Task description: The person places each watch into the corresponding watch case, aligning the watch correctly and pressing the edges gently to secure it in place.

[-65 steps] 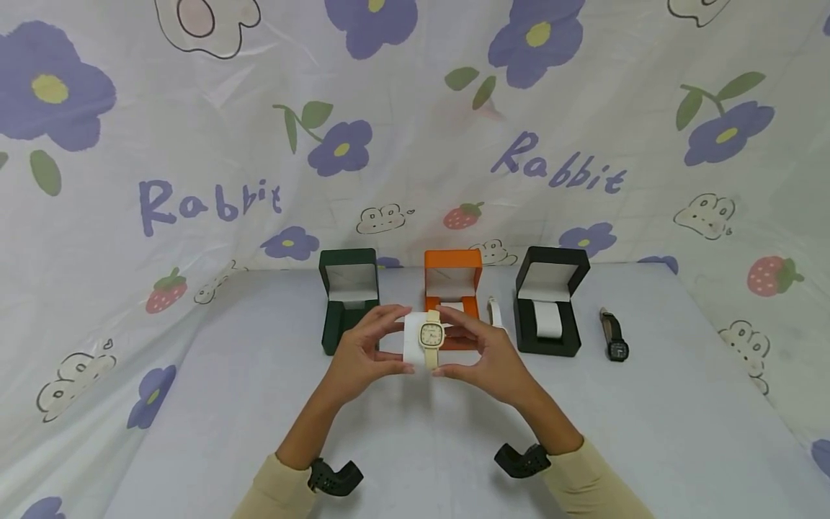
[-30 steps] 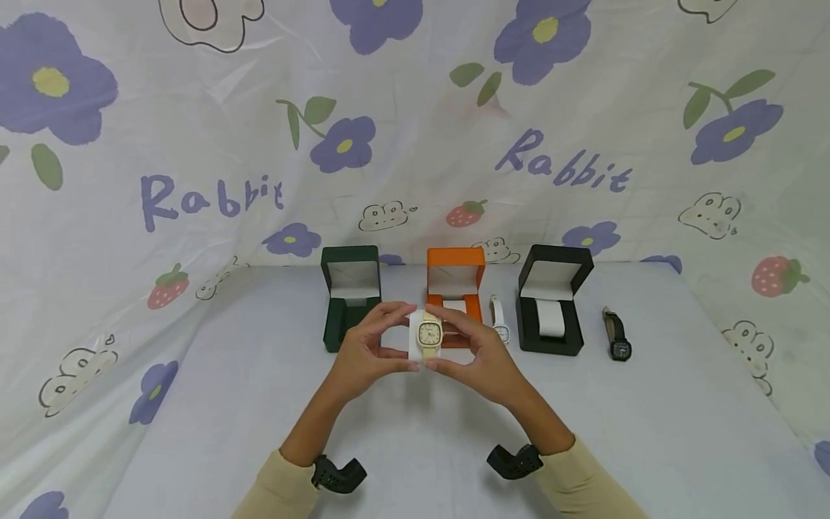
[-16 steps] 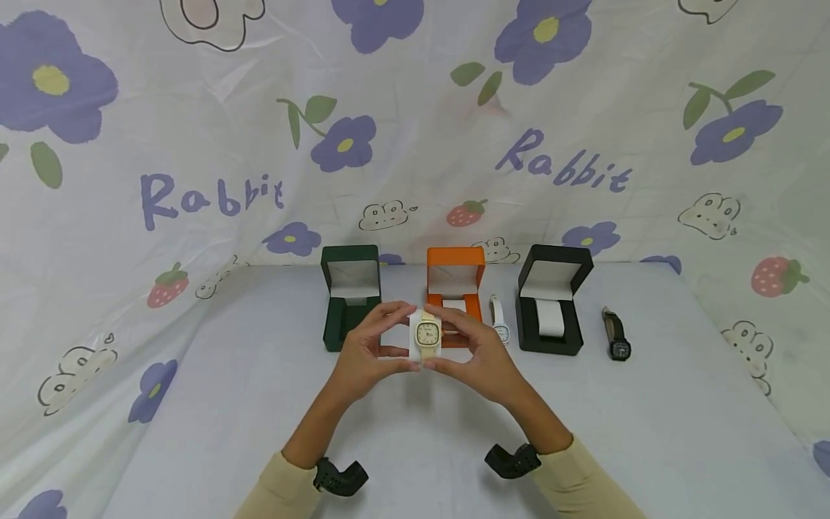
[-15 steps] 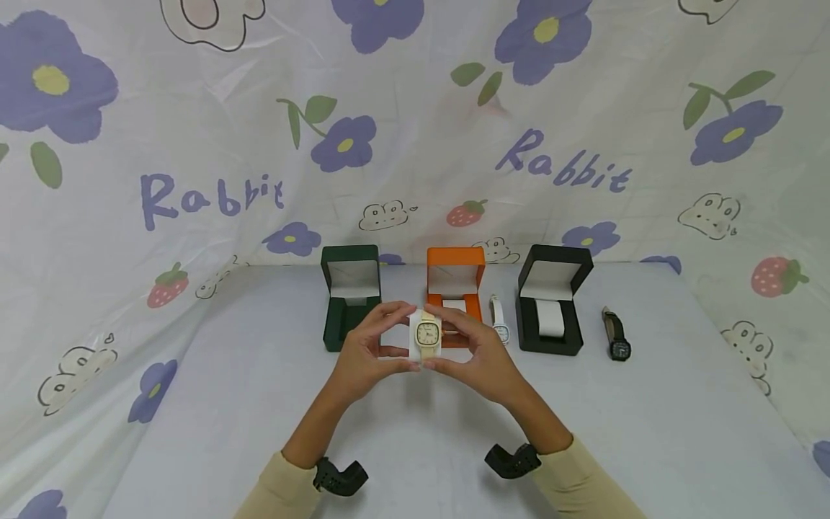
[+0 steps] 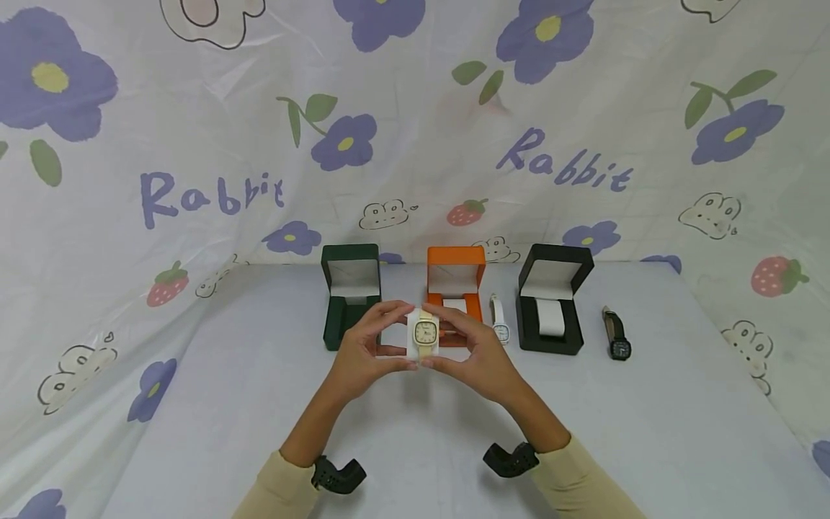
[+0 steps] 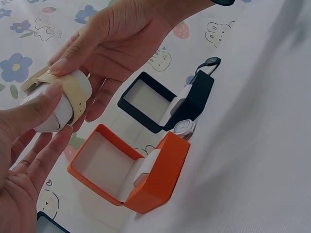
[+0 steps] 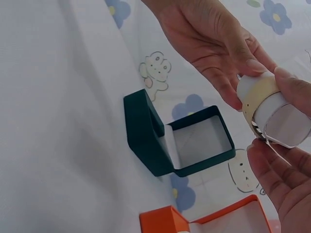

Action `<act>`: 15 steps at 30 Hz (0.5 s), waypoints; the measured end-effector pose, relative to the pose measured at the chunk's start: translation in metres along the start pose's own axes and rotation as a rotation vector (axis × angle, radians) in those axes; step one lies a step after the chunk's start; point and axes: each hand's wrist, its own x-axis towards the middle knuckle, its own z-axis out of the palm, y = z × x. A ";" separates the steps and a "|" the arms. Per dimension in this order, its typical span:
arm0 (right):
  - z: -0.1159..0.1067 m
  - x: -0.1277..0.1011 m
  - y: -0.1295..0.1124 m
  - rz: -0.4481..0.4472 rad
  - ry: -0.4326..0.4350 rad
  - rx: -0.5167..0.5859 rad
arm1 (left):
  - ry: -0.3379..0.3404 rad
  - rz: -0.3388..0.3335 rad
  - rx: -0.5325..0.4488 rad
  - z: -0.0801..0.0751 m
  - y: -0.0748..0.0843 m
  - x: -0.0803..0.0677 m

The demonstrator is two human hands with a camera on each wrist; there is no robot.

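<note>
A cream-strapped watch (image 5: 425,333) with a squarish dial is wrapped around a white watch cushion (image 5: 411,346), held up above the table. My left hand (image 5: 360,355) grips the cushion's left end between thumb and fingers. From the other side my right hand (image 5: 483,355) pinches the watch and cushion, thumb below and fingers above. In the left wrist view the strap (image 6: 73,94) circles the cushion, and both thumbs press on it. The right wrist view shows the cushion's round end (image 7: 289,124) and the strap's holes. Just behind stands the open green watch box (image 5: 350,310), its inside dark, no white cushion showing.
Behind the right hand is an open orange watch box (image 5: 456,257) with a white cushion. A white watch (image 5: 498,321) lies beside it. Further right are an open black box (image 5: 551,339) with a white cushion and a black watch (image 5: 617,337). A printed cloth hangs behind.
The watch has shifted left along the cushion, from its right end to about its middle. My right hand has moved slightly left, uncovering more of the white watch. The boxes stay put.
</note>
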 end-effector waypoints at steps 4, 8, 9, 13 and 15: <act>0.001 0.002 0.015 -0.003 0.003 -0.005 | -0.001 0.001 -0.001 -0.001 0.000 0.000; 0.002 0.002 0.020 -0.009 0.004 -0.009 | -0.004 -0.003 -0.007 -0.002 0.000 -0.001; 0.002 0.003 0.021 -0.013 0.002 -0.009 | -0.004 -0.007 -0.009 -0.003 0.000 -0.001; 0.001 0.003 0.023 -0.034 -0.021 -0.025 | -0.001 -0.022 -0.017 -0.004 0.000 -0.001; 0.000 0.004 0.024 -0.049 -0.035 -0.045 | 0.004 -0.029 -0.017 -0.006 0.000 -0.002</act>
